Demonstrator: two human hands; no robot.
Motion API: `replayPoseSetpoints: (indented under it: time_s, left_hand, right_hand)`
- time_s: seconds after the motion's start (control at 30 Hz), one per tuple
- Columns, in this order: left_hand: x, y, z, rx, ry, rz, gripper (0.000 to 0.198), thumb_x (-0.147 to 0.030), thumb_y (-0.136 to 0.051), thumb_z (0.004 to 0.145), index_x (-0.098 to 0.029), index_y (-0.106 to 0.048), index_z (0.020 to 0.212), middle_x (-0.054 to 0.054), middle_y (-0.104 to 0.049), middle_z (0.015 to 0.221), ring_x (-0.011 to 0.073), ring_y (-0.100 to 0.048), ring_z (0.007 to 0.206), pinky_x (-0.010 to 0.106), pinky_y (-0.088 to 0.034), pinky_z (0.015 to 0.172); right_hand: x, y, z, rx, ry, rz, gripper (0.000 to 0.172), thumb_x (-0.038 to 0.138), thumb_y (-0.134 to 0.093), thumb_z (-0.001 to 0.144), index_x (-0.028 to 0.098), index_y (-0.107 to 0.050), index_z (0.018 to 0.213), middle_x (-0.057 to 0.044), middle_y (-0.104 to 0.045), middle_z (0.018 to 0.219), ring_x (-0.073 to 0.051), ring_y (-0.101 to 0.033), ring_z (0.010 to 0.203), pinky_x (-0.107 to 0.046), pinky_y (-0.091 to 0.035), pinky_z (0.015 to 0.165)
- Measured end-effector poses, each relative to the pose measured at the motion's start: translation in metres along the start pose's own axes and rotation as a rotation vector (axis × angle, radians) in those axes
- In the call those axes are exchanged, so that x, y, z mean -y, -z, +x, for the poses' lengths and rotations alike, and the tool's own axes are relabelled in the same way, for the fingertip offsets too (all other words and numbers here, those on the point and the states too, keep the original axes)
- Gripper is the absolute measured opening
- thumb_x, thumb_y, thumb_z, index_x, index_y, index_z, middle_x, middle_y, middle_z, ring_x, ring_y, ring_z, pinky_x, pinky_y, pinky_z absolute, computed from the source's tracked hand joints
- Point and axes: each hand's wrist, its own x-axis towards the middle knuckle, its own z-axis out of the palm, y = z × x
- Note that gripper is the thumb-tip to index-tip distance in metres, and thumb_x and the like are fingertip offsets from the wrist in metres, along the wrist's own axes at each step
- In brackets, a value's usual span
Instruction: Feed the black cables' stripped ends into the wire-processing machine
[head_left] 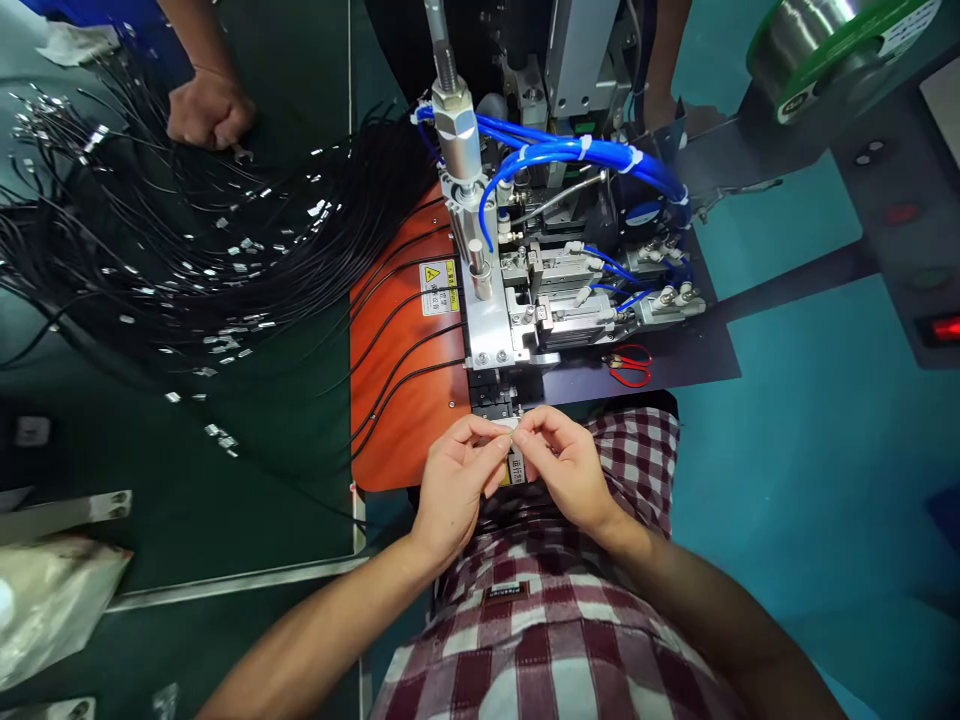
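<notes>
"Two bare hands meet near the middle of our view: what is between them?"

"We find a tiny piece [511, 433], held at the near end of a metal machine [487, 320]. Our left hand [454, 480] and right hand [566, 465] each pinch it between thumb and forefinger, tip to tip. Most of it is hidden, so we cannot tell its shape."

"How would it feel to us?"

"We would judge it very light, easy to drop or crush. Stiff or soft, we cannot tell. Its smallness suggests a gentle fingertip hold, one pinch at each end, rather than a palm grip."

"And around it?"

"To the left, thin black cables [420, 373] cross an orange plate [420, 440]. To the right, red-handled snips [616, 362] lie on a dark shelf [570, 385]. Farther off, beside a heap of cables [367, 215], another person's hand [210, 110] is curled; whether it holds anything, we cannot tell."
</notes>
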Motion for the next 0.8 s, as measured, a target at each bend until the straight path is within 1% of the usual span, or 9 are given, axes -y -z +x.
replayPoseSetpoints:
  time_s: [0.1, 0.2, 0.33, 0.43, 0.5, 0.6, 0.67, 0.73, 0.8]
  left_hand:
    - [0.003, 0.001, -0.001, 0.002, -0.067, 0.026, 0.014, -0.025, -0.069, 0.08, -0.015, -0.06, 0.084, -0.006, -0.049, 0.059, 0.003, -0.041, 0.046, 0.017, -0.03, 0.046]
    - [0.004, 0.002, -0.001, -0.004, -0.094, 0.052, 0.015, -0.026, -0.071, 0.078, -0.016, -0.061, 0.085, -0.005, -0.052, 0.062, 0.0037, -0.043, 0.048, 0.016, -0.032, 0.046]
    - [0.003, 0.003, 0.0, 0.033, -0.04, 0.063, 0.016, -0.027, -0.071, 0.079, -0.015, -0.062, 0.084, -0.006, -0.049, 0.058, 0.0032, -0.039, 0.048, 0.015, -0.029, 0.045]
    - [0.001, 0.002, 0.0, 0.052, 0.002, 0.009, 0.016, -0.027, -0.069, 0.08, -0.015, -0.06, 0.084, -0.006, -0.045, 0.056, 0.0033, -0.037, 0.048, 0.016, -0.027, 0.046]
    - [0.0, 0.0, -0.001, 0.075, 0.041, -0.044, 0.016, -0.028, -0.068, 0.081, -0.015, -0.058, 0.085, -0.006, -0.044, 0.056, 0.004, -0.037, 0.049, 0.017, -0.027, 0.048]
    - [-0.001, -0.001, 0.0, 0.126, 0.105, -0.099, 0.015, -0.029, -0.063, 0.085, -0.016, -0.056, 0.087, -0.007, -0.041, 0.053, 0.0051, -0.036, 0.049, 0.018, -0.028, 0.05]
    - [-0.001, 0.0, 0.0, 0.155, 0.127, -0.118, 0.017, -0.031, -0.064, 0.084, -0.016, -0.055, 0.089, -0.008, -0.039, 0.052, 0.005, -0.033, 0.049, 0.018, -0.027, 0.049]
    - [-0.001, 0.0, 0.001, 0.161, 0.128, -0.121, 0.021, -0.03, -0.068, 0.081, -0.016, -0.055, 0.089, -0.008, -0.038, 0.053, 0.0043, -0.031, 0.048, 0.017, -0.026, 0.048]
    - [-0.001, 0.0, 0.002, 0.132, 0.105, -0.101, 0.022, -0.03, -0.07, 0.079, -0.016, -0.055, 0.086, -0.008, -0.039, 0.056, 0.0032, -0.03, 0.047, 0.017, -0.024, 0.047]
  right_hand:
    - [-0.001, -0.001, 0.001, 0.063, -0.114, 0.139, 0.023, 0.038, -0.062, 0.084, 0.018, -0.054, 0.077, 0.007, -0.046, 0.05, -0.006, -0.04, 0.042, -0.02, -0.034, 0.044]
    - [-0.003, -0.002, -0.001, 0.065, -0.118, 0.157, 0.024, 0.039, -0.061, 0.084, 0.018, -0.053, 0.078, 0.008, -0.046, 0.051, -0.006, -0.04, 0.043, -0.02, -0.034, 0.045]
    - [-0.008, -0.004, -0.007, 0.003, 0.014, 0.084, 0.02, 0.036, -0.06, 0.087, 0.019, -0.052, 0.08, 0.007, -0.047, 0.057, -0.007, -0.043, 0.047, -0.02, -0.036, 0.046]
    - [-0.01, -0.005, -0.01, -0.01, 0.077, 0.058, 0.018, 0.034, -0.059, 0.089, 0.019, -0.052, 0.08, 0.006, -0.048, 0.059, -0.007, -0.045, 0.048, -0.02, -0.037, 0.047]
    - [-0.011, -0.005, -0.009, -0.007, 0.058, 0.101, 0.019, 0.034, -0.059, 0.088, 0.019, -0.051, 0.08, 0.006, -0.048, 0.058, -0.007, -0.044, 0.046, -0.02, -0.035, 0.046]
    - [-0.01, -0.004, -0.004, 0.031, -0.04, 0.189, 0.022, 0.035, -0.06, 0.086, 0.018, -0.051, 0.077, 0.006, -0.049, 0.054, -0.007, -0.042, 0.044, -0.02, -0.034, 0.046]
    - [-0.008, -0.003, -0.002, 0.05, -0.096, 0.209, 0.022, 0.036, -0.061, 0.085, 0.018, -0.052, 0.076, 0.007, -0.048, 0.052, -0.007, -0.041, 0.043, -0.021, -0.034, 0.046]
    - [-0.007, -0.002, -0.002, 0.046, -0.11, 0.191, 0.023, 0.037, -0.061, 0.085, 0.018, -0.052, 0.076, 0.007, -0.047, 0.051, -0.007, -0.04, 0.043, -0.021, -0.033, 0.046]
    - [-0.005, -0.001, -0.004, 0.038, -0.084, 0.148, 0.022, 0.037, -0.061, 0.085, 0.018, -0.052, 0.077, 0.007, -0.046, 0.051, -0.007, -0.04, 0.044, -0.021, -0.031, 0.045]
